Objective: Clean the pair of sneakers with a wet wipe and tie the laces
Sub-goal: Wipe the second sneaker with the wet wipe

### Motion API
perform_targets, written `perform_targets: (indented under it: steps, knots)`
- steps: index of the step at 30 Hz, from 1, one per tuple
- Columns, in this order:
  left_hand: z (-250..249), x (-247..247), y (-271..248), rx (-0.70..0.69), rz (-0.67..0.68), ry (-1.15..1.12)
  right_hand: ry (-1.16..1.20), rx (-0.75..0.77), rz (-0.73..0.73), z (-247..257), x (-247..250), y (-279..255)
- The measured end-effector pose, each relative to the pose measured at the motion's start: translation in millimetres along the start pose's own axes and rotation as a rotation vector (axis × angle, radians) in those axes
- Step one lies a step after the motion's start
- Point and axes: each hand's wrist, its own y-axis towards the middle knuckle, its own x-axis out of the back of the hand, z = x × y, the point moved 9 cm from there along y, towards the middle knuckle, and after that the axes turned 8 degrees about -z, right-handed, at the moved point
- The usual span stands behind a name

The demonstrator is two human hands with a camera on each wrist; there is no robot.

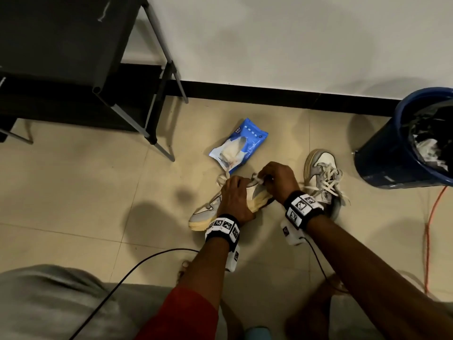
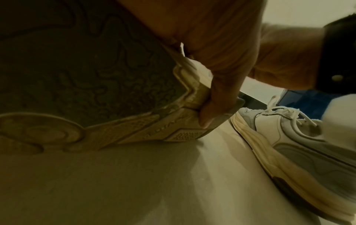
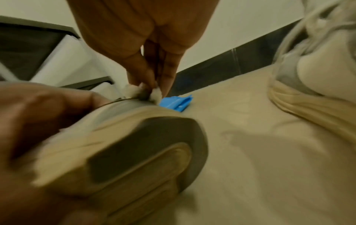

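glossy tiled floor, glossy plastic wipes pack, rough-treaded rubber sole.

right-wrist view blurred, bucket cropped

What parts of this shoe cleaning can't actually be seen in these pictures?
- Head view: the held sneaker has its middle covered by the left hand.
- Right wrist view: the wipe is motion-blurred and mostly hidden by fingers.
- Head view: the bucket is cut off by the right edge.
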Motion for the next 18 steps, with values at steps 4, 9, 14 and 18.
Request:
perform_targets:
  steps: [4,9,14,18]
  knots:
    - [-1.3,1.2,-1.2,0.008,-0.022,0.001,-0.113,0.225,0.128,17.0,-19.0,-11.5]
    - [-0.6,5.7,3.0,-0.001,-0.026,-0.022,-0.128,0.161,0.056,22.8,-15.5,-8.8]
    - [1.5,2.9,2.5,0.01,-0.029,0.016,-0.193,0.103,0.024,11.5,-9.9,-19.5]
    - [1.6,2.9,4.2,0.013,-0.031,0.054,-0.018,-0.327,0.028,-36.3,-11.9,7.5]
